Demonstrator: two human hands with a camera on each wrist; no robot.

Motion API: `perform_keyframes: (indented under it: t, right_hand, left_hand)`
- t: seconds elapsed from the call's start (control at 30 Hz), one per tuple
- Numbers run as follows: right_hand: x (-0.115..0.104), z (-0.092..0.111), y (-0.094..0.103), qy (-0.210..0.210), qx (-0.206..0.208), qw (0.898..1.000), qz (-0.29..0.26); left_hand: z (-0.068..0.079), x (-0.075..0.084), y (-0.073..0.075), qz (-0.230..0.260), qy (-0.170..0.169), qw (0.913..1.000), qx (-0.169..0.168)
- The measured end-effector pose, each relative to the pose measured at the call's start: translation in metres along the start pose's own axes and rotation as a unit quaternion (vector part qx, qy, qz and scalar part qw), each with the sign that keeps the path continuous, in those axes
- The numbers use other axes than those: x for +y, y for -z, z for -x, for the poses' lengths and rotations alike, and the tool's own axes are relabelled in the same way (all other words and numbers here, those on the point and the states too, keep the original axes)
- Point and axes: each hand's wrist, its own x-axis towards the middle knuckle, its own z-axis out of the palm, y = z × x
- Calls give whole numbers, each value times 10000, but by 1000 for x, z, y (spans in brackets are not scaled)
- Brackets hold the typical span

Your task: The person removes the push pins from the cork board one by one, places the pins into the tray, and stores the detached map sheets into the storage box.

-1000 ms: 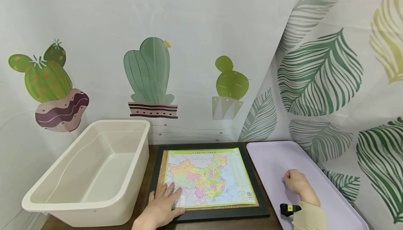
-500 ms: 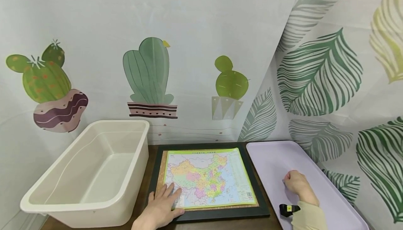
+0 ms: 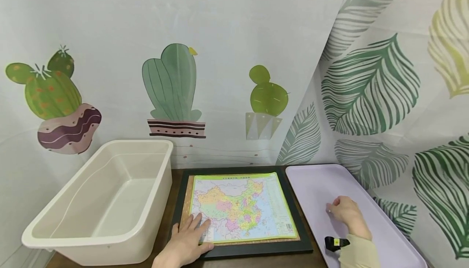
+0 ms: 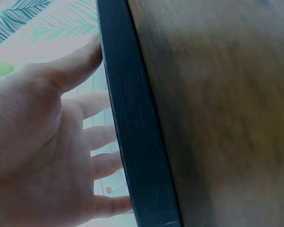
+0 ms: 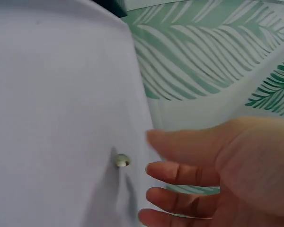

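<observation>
My left hand lies spread on the lower left of a framed cork board. Its fingertips touch a colourful paper map that covers most of the cork, and the thumb is on the black frame. In the left wrist view, the straight fingers reach over the frame's edge. My right hand hovers low over a lilac tray. The right wrist view has its thumb and fingers loosely bent with nothing between them. Beside the fingertips, a small shiny bead-like thing sits on the tray.
A deep cream plastic tub stands to the left of the board. Board and tray lie side by side on a dark brown tabletop. Curtains printed with cacti and leaves hang close behind and along the right.
The right hand's thumb and fingers have spread a little and shifted slightly over the tray. The left hand stays on the board and map. The head view has turned very slightly.
</observation>
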Motion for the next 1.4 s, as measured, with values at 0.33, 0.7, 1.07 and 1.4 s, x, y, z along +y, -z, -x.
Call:
perform_keyframes:
  t: [0.33, 0.7, 1.07, 1.4]
  right_hand:
    - [-13, 1, 17, 159, 212, 9993, -271]
    - [-45, 4, 16, 169, 545, 9965, -611]
    - [-76, -1, -8, 116, 603, 9927, -1036]
    - [-98, -4, -35, 259, 644, 9906, -1177]
  left_hand:
    - [1, 1, 2, -20, -28, 10000, 72]
    - [2, 1, 1, -29, -90, 9999, 140]
    - [2, 0, 1, -8, -27, 10000, 78]
    - [-1, -1, 0, 5, 43, 10000, -25]
